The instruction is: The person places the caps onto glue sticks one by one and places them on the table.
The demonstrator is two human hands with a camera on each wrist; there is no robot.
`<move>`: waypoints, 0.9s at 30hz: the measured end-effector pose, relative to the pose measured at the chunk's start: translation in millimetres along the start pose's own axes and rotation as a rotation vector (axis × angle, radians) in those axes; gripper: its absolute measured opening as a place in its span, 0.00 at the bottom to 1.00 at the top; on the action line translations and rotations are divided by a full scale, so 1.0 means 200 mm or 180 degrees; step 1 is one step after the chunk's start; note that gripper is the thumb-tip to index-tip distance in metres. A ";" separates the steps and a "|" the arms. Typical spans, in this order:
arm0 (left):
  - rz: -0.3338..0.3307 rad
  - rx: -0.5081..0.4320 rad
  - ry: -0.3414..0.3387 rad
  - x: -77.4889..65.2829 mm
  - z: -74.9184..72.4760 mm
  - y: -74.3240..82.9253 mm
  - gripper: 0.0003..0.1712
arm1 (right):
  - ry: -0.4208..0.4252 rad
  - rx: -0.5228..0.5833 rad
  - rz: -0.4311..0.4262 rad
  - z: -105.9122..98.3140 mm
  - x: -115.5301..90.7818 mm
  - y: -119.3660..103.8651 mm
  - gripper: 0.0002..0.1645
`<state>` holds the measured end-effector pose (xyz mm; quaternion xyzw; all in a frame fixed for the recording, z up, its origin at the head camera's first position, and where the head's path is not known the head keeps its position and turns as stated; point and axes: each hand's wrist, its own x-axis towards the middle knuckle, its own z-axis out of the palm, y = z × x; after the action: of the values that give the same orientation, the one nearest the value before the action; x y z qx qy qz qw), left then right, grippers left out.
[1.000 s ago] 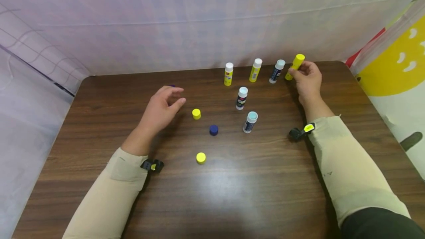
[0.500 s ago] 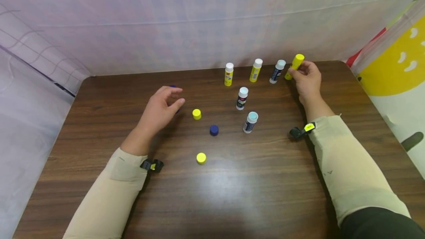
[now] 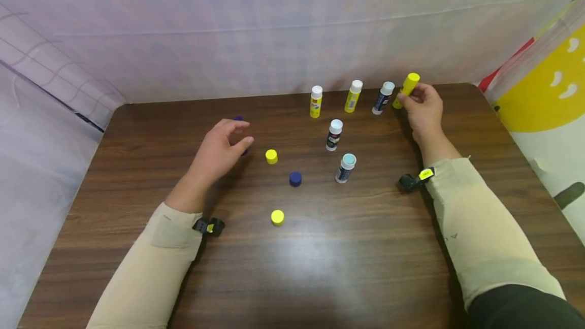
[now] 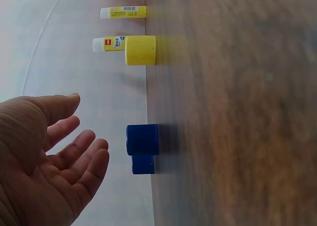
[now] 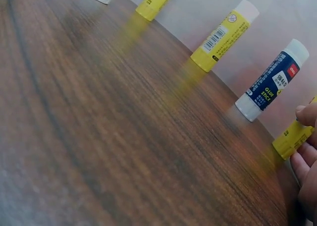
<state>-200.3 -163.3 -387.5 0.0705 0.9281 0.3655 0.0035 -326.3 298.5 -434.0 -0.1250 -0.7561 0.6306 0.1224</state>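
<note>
At the far right of the table my right hand (image 3: 424, 110) grips a yellow glue stick (image 3: 409, 84) with its yellow cap on, upright near the back edge. Beside it stands a navy glue stick (image 5: 275, 82) without a cap. My left hand (image 3: 219, 149) hovers over the left part of the table, fingers relaxed and holding nothing. Two blue caps (image 4: 142, 140) lie beyond its fingers, partly hidden by the hand in the head view. Just right of that hand sits a yellow cap (image 3: 271, 156).
Two uncapped yellow glue sticks (image 3: 316, 101) stand along the back edge. Nearer are two more navy glue sticks (image 3: 334, 135). A loose blue cap (image 3: 295, 179) and another yellow cap (image 3: 277, 218) lie mid-table. A pale curtain (image 3: 219, 39) hangs behind the table.
Almost nothing differs. My left hand has drifted very slightly left, showing more of the blue caps behind it; the right hand stays on the yellow glue stick.
</note>
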 end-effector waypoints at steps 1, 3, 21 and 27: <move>-0.0023 0.0012 -0.0020 0.00 0.00 0.00 0.26 | 0.0001 -0.0003 0.0002 0.00 0.00 0.00 0.19; -0.0065 0.0043 -0.0066 0.00 0.00 0.00 0.26 | 0.0003 -0.0018 0.0009 0.00 0.00 0.00 0.19; -0.0337 0.0252 -0.0460 0.02 -0.02 -0.05 0.30 | -0.0011 -0.0177 0.0032 0.00 0.00 0.01 0.20; -0.0413 0.0337 -0.0577 0.03 -0.01 -0.06 0.29 | -0.0009 -0.0195 0.0028 0.00 0.00 0.01 0.22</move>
<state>-207.0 -172.9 -393.1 0.0431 0.9446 0.3071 0.1073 -325.7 299.3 -435.8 -0.1311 -0.7747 0.6079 0.1146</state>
